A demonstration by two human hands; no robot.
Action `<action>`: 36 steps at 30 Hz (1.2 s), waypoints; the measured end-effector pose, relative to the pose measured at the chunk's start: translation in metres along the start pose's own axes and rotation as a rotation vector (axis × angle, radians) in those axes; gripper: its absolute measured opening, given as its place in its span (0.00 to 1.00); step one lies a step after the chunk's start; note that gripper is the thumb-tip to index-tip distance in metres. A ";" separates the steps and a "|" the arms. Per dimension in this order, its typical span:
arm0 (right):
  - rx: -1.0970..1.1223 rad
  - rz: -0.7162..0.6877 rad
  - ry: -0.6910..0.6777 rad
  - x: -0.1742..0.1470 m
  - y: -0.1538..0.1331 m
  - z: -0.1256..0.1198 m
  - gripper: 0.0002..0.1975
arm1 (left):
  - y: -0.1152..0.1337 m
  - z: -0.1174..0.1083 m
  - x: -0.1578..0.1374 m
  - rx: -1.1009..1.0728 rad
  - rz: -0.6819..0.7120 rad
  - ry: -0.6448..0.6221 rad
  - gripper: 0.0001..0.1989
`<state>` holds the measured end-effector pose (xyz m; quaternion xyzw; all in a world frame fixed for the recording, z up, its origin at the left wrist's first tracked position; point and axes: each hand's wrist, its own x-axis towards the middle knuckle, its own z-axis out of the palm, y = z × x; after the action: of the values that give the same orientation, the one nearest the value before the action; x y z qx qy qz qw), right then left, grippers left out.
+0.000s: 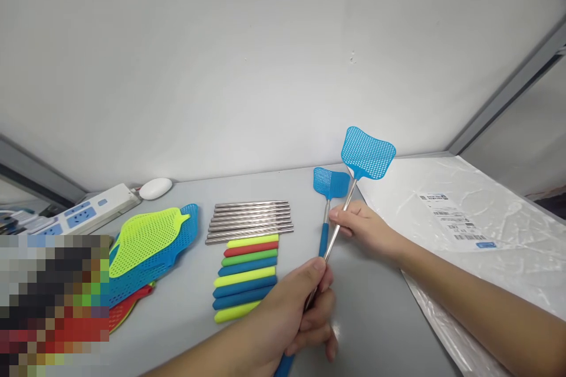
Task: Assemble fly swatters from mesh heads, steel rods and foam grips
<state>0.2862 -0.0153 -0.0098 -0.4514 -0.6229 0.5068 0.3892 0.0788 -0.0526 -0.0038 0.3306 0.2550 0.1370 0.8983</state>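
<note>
A blue fly swatter (368, 153) with a metal rod is raised above the grey table (375, 312). My left hand (292, 318) grips its blue handle low down. My right hand (367, 227) pinches the rod higher up, just under the mesh head. A second blue fly swatter (331, 184) lies on the table behind my right hand, head pointing away. To the left lies a row of several telescopic handles (250, 247) with steel rods and coloured grips in yellow, red, green and blue.
A pile of loose swatter heads (152, 241), yellow-green, blue and red, lies at the left. Behind it are a white power strip (95, 207) and a white oval object (155, 188). A clear plastic bag (477, 224) with a label covers the right side. A wall stands close behind.
</note>
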 end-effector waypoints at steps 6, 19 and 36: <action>0.080 0.014 0.185 0.006 0.005 -0.019 0.27 | 0.002 -0.003 -0.002 0.009 -0.032 -0.002 0.17; 0.176 -0.070 0.382 0.011 0.002 -0.070 0.27 | -0.001 -0.005 -0.004 0.029 -0.112 -0.034 0.19; 0.133 0.088 -0.251 -0.016 -0.004 0.027 0.25 | -0.007 -0.007 -0.004 0.020 -0.023 -0.056 0.18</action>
<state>0.2648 -0.0386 -0.0112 -0.3848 -0.6111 0.6160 0.3148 0.0727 -0.0563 -0.0116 0.3400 0.2352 0.1147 0.9033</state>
